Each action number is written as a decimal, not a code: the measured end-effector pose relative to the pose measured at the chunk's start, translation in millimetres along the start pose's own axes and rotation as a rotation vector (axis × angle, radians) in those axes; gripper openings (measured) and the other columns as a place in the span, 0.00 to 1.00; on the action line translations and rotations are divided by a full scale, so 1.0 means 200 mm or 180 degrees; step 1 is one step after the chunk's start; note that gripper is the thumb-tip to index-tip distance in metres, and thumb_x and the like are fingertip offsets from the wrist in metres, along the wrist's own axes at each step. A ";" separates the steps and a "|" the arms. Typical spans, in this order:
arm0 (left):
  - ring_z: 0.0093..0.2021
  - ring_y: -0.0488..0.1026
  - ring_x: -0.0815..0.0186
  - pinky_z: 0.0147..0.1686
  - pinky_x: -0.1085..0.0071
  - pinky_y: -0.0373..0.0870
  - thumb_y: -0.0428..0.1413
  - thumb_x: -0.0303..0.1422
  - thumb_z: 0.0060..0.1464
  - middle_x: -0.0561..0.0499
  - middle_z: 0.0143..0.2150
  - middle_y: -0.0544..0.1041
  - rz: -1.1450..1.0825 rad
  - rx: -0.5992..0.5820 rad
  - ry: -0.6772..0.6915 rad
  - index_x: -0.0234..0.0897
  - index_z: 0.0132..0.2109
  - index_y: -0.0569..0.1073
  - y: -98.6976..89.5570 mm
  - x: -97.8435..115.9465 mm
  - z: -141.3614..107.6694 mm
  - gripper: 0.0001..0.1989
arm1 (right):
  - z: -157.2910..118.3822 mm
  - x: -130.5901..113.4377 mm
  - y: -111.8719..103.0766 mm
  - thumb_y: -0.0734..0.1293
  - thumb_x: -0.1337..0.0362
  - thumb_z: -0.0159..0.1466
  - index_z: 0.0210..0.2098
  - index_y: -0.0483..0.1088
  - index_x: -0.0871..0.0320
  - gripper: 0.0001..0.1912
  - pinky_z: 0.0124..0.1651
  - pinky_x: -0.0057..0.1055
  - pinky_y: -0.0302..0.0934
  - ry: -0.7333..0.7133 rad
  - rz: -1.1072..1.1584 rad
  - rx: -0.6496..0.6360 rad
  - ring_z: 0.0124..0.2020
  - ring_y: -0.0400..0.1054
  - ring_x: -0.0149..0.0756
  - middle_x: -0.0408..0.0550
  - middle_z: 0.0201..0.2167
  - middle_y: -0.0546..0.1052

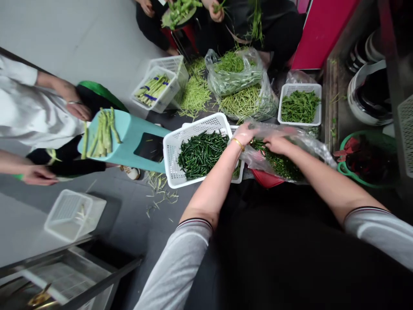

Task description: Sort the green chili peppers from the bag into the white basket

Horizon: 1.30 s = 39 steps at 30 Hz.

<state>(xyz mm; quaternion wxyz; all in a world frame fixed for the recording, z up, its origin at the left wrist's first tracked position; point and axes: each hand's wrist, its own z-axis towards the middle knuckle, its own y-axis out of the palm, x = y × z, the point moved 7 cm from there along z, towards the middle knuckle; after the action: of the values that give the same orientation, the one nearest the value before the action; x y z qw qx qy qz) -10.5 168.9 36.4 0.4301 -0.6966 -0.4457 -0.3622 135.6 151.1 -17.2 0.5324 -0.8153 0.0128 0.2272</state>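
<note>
My left hand [244,133], with a gold bracelet at the wrist, is closed on the near-left edge of a clear plastic bag [318,144]. Inside the bag lie slender green pieces [287,165], perhaps chillies, with a few red spots. My right hand [276,143] reaches into the bag's mouth, its fingers curled down at the greens; what they grip is partly hidden. Left of my hands, a white perforated basket [171,170] holds many dark green chillies [203,155]. A red surface [267,178] shows beneath the bag.
Beyond the bag stand a white basket of leafy greens [300,106] and a large bag of green stems [243,101]. A turquoise stool [129,137] bears pale stalks beside a seated co-worker [38,99]. A green basin [346,165] sits at right. Other people work at the back.
</note>
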 end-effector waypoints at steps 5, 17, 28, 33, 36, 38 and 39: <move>0.19 0.61 0.73 0.23 0.74 0.58 0.60 0.33 0.53 0.54 0.24 0.72 0.0217 -0.0068 0.0042 0.35 0.34 0.73 0.02 -0.03 -0.03 0.05 | 0.04 -0.18 0.24 0.65 0.55 0.68 0.64 0.65 0.60 0.28 0.60 0.45 0.54 -0.0337 -0.0653 0.0227 0.59 0.62 0.55 0.65 0.61 0.67; 0.33 0.74 0.64 0.44 0.68 0.71 0.60 0.30 0.50 0.51 0.28 0.76 0.0675 0.0078 0.0715 0.33 0.48 0.76 -0.09 0.09 -0.24 0.17 | -0.46 0.04 0.18 0.62 0.65 0.69 0.57 0.74 0.51 0.19 0.50 0.32 0.61 -0.0716 -0.0385 -0.0409 0.48 0.71 0.40 0.52 0.52 0.75; 0.27 0.74 0.67 0.31 0.72 0.72 0.64 0.40 0.48 0.50 0.26 0.77 0.0020 -0.0918 0.0313 0.37 0.36 0.78 0.08 0.04 -0.70 0.11 | -0.25 -0.07 0.28 0.63 0.57 0.67 0.44 0.78 0.61 0.16 0.43 0.35 0.66 0.0057 -0.0506 -0.0454 0.45 0.74 0.49 0.59 0.44 0.79; 0.38 0.78 0.56 0.40 0.68 0.73 0.65 0.26 0.44 0.45 0.26 0.77 0.1250 -0.0749 0.0130 0.33 0.31 0.78 0.34 -0.19 -0.42 0.05 | -0.43 -0.17 0.51 0.60 0.63 0.70 0.53 0.74 0.61 0.18 0.43 0.33 0.66 -0.0147 -0.0595 -0.0457 0.45 0.75 0.46 0.61 0.45 0.79; 0.49 0.78 0.48 0.48 0.63 0.72 0.62 0.22 0.42 0.34 0.39 0.80 0.2632 -0.1034 -0.0315 0.31 0.36 0.80 0.29 -0.34 -0.38 0.10 | -0.49 -0.08 0.49 0.61 0.62 0.70 0.57 0.70 0.62 0.19 0.43 0.34 0.66 -0.0154 -0.0669 -0.0441 0.45 0.75 0.47 0.62 0.47 0.79; 0.51 0.77 0.49 0.50 0.63 0.71 0.60 0.24 0.46 0.32 0.47 0.80 0.3308 -0.1485 -0.0400 0.30 0.42 0.81 0.22 -0.39 -0.44 0.13 | -0.48 -0.02 0.43 0.65 0.60 0.68 0.47 0.74 0.60 0.13 0.44 0.34 0.66 -0.0156 -0.0468 -0.0466 0.44 0.75 0.46 0.58 0.44 0.80; 0.51 0.77 0.50 0.50 0.65 0.70 0.59 0.26 0.47 0.34 0.48 0.80 0.3445 -0.1654 -0.0335 0.31 0.43 0.81 0.19 -0.38 -0.47 0.14 | -0.46 0.01 0.39 0.66 0.60 0.68 0.40 0.74 0.60 0.10 0.44 0.33 0.66 -0.0130 -0.0244 -0.0464 0.42 0.76 0.44 0.56 0.40 0.80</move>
<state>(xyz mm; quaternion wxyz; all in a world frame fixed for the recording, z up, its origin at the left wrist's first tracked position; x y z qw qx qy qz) -13.1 50.4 -7.7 0.3464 -0.9238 0.0545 -0.1540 149.3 36.2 -54.9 0.4801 -0.8470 -0.0458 0.2236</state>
